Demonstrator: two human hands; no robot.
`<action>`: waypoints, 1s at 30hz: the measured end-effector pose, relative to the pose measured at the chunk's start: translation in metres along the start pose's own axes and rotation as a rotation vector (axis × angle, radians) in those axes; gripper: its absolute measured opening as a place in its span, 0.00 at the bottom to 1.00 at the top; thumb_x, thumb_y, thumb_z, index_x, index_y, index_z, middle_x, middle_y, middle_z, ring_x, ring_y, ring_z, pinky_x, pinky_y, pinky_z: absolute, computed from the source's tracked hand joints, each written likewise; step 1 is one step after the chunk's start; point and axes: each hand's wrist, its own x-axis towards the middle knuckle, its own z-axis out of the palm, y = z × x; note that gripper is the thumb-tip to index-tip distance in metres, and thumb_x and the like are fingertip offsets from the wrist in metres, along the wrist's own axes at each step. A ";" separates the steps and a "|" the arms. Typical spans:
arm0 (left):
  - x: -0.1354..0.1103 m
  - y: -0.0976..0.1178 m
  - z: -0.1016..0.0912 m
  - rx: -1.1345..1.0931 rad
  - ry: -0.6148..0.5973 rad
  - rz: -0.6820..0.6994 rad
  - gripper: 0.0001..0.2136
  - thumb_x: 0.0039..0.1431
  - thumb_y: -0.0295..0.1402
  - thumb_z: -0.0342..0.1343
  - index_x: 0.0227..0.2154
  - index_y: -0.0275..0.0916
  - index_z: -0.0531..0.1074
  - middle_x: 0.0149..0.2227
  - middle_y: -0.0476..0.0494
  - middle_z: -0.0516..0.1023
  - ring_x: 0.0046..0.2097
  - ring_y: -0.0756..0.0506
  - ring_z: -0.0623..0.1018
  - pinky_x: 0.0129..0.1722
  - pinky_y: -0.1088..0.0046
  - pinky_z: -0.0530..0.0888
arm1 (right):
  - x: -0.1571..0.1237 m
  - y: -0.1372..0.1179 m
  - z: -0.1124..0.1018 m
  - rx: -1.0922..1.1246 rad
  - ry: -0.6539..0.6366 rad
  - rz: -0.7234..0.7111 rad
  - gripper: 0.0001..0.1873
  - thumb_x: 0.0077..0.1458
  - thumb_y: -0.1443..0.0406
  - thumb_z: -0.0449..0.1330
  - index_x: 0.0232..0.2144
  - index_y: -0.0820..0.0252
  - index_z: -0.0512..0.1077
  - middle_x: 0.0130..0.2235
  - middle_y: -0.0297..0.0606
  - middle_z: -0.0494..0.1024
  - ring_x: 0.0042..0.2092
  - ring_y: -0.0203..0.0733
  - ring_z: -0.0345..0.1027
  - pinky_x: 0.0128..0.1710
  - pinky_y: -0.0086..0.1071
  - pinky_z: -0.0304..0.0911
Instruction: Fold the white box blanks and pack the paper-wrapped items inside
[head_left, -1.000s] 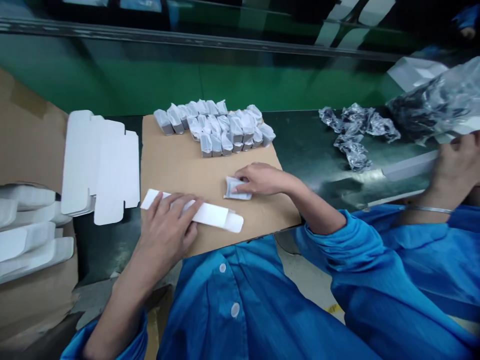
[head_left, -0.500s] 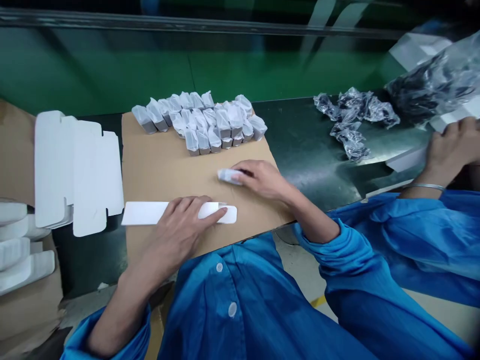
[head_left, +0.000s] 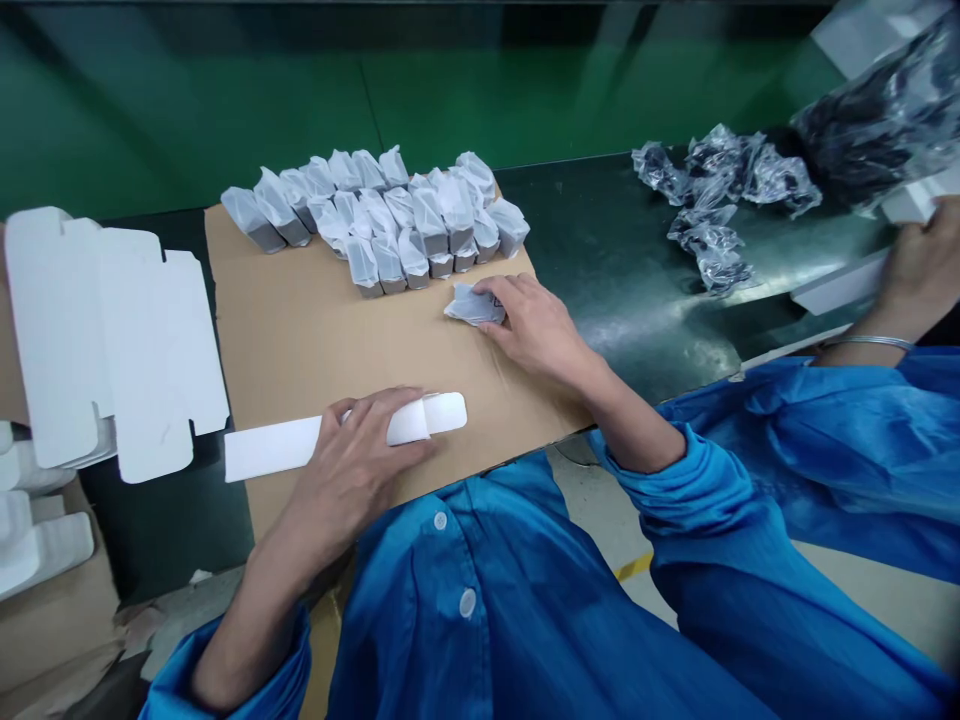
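Observation:
My left hand (head_left: 367,435) is closed over a long narrow white carton (head_left: 274,447) lying on a cardboard sheet (head_left: 300,320). The carton's end flap (head_left: 447,411) sticks out to the right of my fingers. My right hand (head_left: 536,325) grips a small item in a whitish translucent wrapper (head_left: 472,304) between thumb and fingers, low over the sheet; what is inside the wrapper cannot be made out. Beyond both hands, several similar wrapped grey blocks (head_left: 390,215) stand in close rows at the back of the sheet.
Flat white carton blanks (head_left: 112,340) lie stacked at the left, above folded white pieces (head_left: 49,550) beside brown cardboard. Crumpled clear-wrapped dark items (head_left: 705,210) and a large plastic bag (head_left: 885,110) lie on the dark green table (head_left: 600,240). A co-worker's hand (head_left: 911,280) is at the right.
My right hand has moved away from me with the wrapped item. The white carton is now slightly tilted under my left hand, its flap end opened wider. The camera view has shifted a little.

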 end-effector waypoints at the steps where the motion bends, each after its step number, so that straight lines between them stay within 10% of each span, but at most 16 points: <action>1: 0.000 0.000 0.000 -0.007 0.005 0.000 0.19 0.63 0.21 0.49 0.43 0.52 0.79 0.62 0.42 0.66 0.59 0.37 0.69 0.50 0.57 0.64 | -0.003 -0.001 -0.006 0.070 -0.023 -0.006 0.18 0.58 0.67 0.62 0.52 0.62 0.70 0.50 0.45 0.76 0.51 0.50 0.68 0.52 0.41 0.64; 6: -0.001 -0.002 0.000 -0.009 0.009 0.003 0.19 0.63 0.22 0.49 0.45 0.52 0.79 0.62 0.44 0.68 0.59 0.38 0.69 0.50 0.59 0.65 | -0.040 -0.021 -0.019 0.387 -0.324 -0.261 0.16 0.59 0.69 0.62 0.50 0.58 0.69 0.48 0.39 0.77 0.47 0.43 0.70 0.48 0.36 0.66; 10: 0.000 -0.003 0.000 0.011 0.027 0.029 0.18 0.63 0.21 0.49 0.41 0.50 0.79 0.61 0.43 0.69 0.58 0.37 0.70 0.49 0.57 0.66 | -0.060 -0.041 0.010 0.331 -0.243 -0.336 0.14 0.64 0.70 0.54 0.51 0.59 0.69 0.51 0.44 0.76 0.51 0.46 0.67 0.53 0.43 0.66; 18: -0.003 -0.003 0.001 0.096 0.073 0.046 0.19 0.62 0.20 0.50 0.43 0.51 0.79 0.60 0.38 0.70 0.57 0.36 0.71 0.46 0.56 0.68 | -0.078 -0.074 0.045 0.628 0.094 -0.007 0.23 0.62 0.69 0.56 0.59 0.54 0.62 0.57 0.45 0.70 0.59 0.45 0.66 0.59 0.45 0.67; 30: 0.004 0.012 0.029 0.140 0.427 -0.111 0.10 0.66 0.28 0.52 0.47 0.44 0.73 0.58 0.37 0.72 0.58 0.41 0.73 0.56 0.58 0.65 | -0.062 -0.103 0.038 1.210 -0.003 0.247 0.24 0.64 0.63 0.55 0.61 0.56 0.62 0.56 0.44 0.75 0.56 0.44 0.72 0.57 0.42 0.68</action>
